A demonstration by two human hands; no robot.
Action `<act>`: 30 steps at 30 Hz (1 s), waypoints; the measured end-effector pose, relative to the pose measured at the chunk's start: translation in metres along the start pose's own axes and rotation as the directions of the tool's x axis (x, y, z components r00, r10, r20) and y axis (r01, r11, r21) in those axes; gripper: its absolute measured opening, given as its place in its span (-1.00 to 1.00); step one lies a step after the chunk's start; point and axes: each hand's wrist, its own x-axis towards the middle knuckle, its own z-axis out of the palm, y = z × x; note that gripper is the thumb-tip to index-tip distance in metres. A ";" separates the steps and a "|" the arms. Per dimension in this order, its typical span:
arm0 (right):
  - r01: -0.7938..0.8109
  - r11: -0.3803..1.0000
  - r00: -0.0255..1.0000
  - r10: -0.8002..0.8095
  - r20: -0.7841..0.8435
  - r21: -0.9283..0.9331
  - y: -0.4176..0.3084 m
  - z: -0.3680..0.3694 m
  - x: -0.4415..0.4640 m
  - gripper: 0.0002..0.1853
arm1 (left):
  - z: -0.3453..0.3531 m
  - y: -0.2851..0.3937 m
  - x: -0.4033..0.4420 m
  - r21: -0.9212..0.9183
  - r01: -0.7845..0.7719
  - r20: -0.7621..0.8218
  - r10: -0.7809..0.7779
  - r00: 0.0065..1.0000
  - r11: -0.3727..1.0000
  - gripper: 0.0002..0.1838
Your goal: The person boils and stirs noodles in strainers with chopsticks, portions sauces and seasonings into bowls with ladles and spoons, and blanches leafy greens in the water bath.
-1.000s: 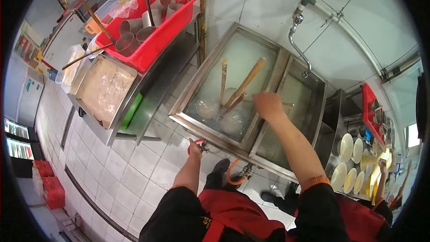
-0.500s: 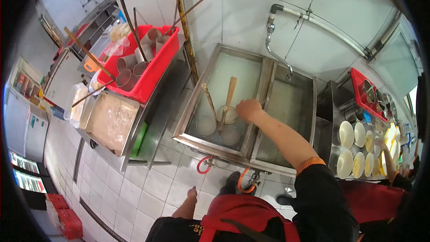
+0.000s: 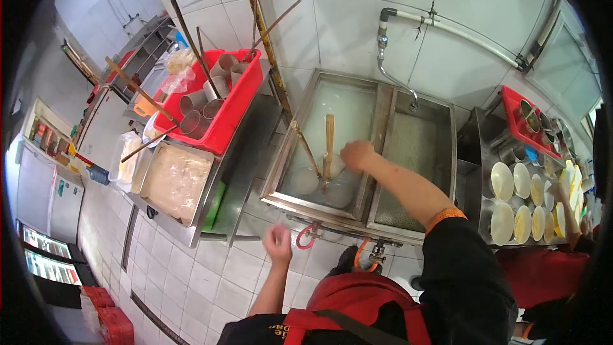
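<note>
Over the left water basin, my right hand is closed round a thin strainer handle, mostly hidden by the fingers. Round strainers, including one at the left and one at the front, sit in cloudy water. A thin wooden handle and a thicker one stand up from them. My left hand hangs above the floor with loosely curled fingers and nothing visible in it. The red-handled valve is to its right, below the basin's front edge.
A second basin lies to the right under a faucet. At the left are a red bin with metal cups and sticks, and a tray. Bowls and a co-worker's arm are at the right.
My left hand has let go of the red valve handle and dropped away, then risen slightly. The view has shifted, and my right hand stays beside the strainers, whose handles have changed angle.
</note>
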 end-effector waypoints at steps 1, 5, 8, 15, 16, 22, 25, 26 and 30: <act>-0.044 0.999 0.997 0.045 -0.063 0.028 0.003 -0.005 0.000 -0.79 | 0.021 0.026 0.029 -0.045 -0.267 0.006 0.268 0.963 0.963 -0.50; 0.036 0.998 0.980 -0.047 -0.196 -0.056 -0.006 0.016 -0.011 -0.84 | 0.110 0.144 0.125 -0.219 -0.563 0.142 0.597 0.790 0.797 0.22; -0.160 0.983 0.962 0.175 -0.210 0.087 0.014 -0.059 -0.078 -0.85 | 0.147 0.153 0.143 -0.335 -0.523 0.202 0.602 0.772 0.784 0.19; -0.023 0.997 0.982 0.037 -0.183 0.077 -0.039 0.020 -0.078 -0.85 | 0.176 0.151 0.175 -0.059 -0.014 0.408 0.037 0.912 0.998 -0.74; -0.027 0.997 0.981 0.040 -0.190 0.073 -0.039 0.024 -0.078 -0.85 | 0.176 0.148 0.177 -0.062 -0.022 0.408 0.046 0.912 0.998 -0.74; 0.027 0.996 0.983 -0.010 -0.185 0.086 -0.032 0.027 -0.085 -0.86 | 0.166 0.137 0.177 -0.303 0.069 0.492 0.094 0.865 0.951 -0.59; 0.047 0.999 0.946 -0.036 -0.323 0.027 -0.038 0.049 -0.072 -0.89 | 0.164 0.136 0.180 -0.332 0.028 0.515 0.156 0.843 0.943 -0.60; 0.047 0.998 0.968 -0.034 -0.249 0.045 -0.033 0.025 -0.081 -0.89 | 0.163 0.137 0.178 -0.309 -0.012 0.498 0.173 0.850 0.951 -0.60; 0.106 0.994 0.994 -0.106 -0.001 0.014 -0.041 0.017 -0.082 -0.87 | 0.164 0.140 0.177 -0.287 0.000 0.505 0.151 0.850 0.958 -0.58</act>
